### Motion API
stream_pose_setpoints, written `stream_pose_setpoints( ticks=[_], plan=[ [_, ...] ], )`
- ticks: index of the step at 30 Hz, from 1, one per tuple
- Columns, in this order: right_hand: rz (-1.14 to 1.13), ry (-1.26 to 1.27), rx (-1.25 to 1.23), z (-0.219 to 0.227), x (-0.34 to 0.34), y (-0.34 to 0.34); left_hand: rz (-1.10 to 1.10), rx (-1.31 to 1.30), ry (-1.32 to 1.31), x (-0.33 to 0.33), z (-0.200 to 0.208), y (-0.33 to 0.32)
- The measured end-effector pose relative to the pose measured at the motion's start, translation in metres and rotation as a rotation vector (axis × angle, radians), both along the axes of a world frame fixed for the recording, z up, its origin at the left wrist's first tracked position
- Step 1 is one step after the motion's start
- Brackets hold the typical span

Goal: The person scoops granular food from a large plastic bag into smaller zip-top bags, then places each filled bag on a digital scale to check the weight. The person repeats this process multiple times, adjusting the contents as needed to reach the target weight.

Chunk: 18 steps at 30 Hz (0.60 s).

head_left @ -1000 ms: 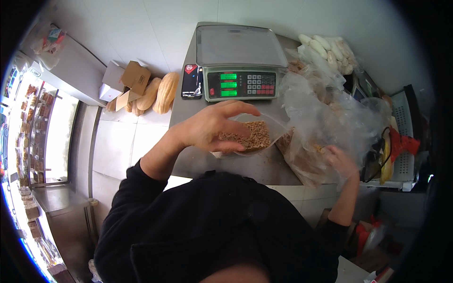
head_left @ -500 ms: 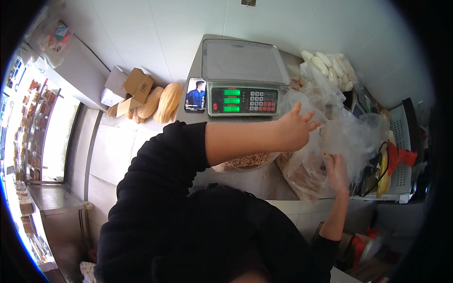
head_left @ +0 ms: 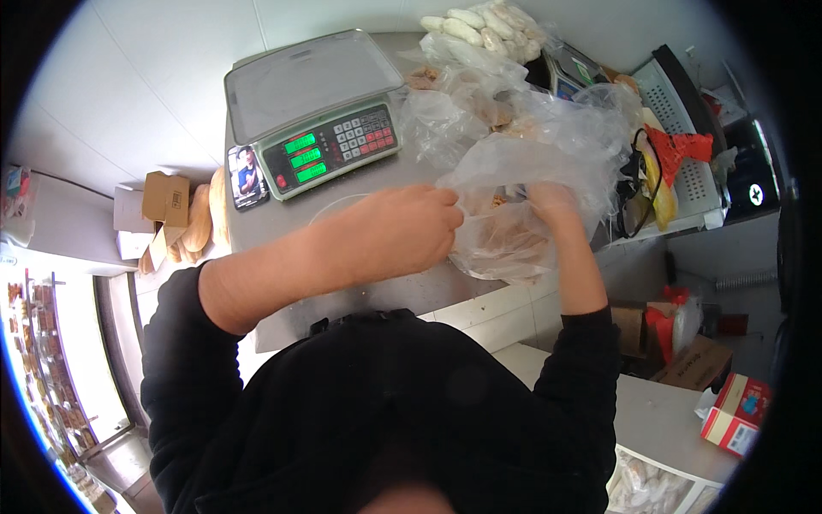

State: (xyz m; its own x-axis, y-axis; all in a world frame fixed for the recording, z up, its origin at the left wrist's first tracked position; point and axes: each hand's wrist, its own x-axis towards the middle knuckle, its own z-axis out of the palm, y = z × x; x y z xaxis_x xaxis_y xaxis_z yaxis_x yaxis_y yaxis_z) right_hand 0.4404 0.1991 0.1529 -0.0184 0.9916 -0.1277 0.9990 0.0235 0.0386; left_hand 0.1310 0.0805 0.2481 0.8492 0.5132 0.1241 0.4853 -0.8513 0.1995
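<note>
My left hand [head_left: 415,224] is closed at the near-left rim of a clear plastic bag [head_left: 501,163], pinching its edge. My right hand [head_left: 550,201] reaches into the mouth of this bag, and its fingertips are hidden by the film and by brownish food [head_left: 514,227] inside. What the right fingers do there does not show clearly. Under my left forearm the pale curved rim of a round container [head_left: 342,202] peeks out. A digital scale [head_left: 330,147] with a bare flat pan stands just beyond, its green display lit.
A phone [head_left: 247,178] leans beside the scale. Wrapped white oblong items [head_left: 484,27] lie at the back of the steel counter [head_left: 300,313]. On the right are a red bag [head_left: 676,154], a black cable [head_left: 646,193] and a perforated white crate [head_left: 685,120]. Pumpkins [head_left: 201,221] and cardboard boxes [head_left: 165,199] sit left.
The view has swung to the right. My left hand has gone from spread fingers to a closed grip on the bag's edge. The bag's mouth now opens around my right hand.
</note>
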Motion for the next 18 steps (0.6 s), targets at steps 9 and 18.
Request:
stream_pose_setpoints(
  ticks=[9, 18],
  plan=[
    [0.046, 0.013, -0.019, -0.001, -0.024, 0.01, -0.138, -0.058, -0.223, 0.012, 0.009, -0.029],
    [0.282, -0.113, 0.072, -0.023, -0.04, -0.008, -0.214, 0.029, -0.357, 0.025, -0.014, -0.04]
  ],
)
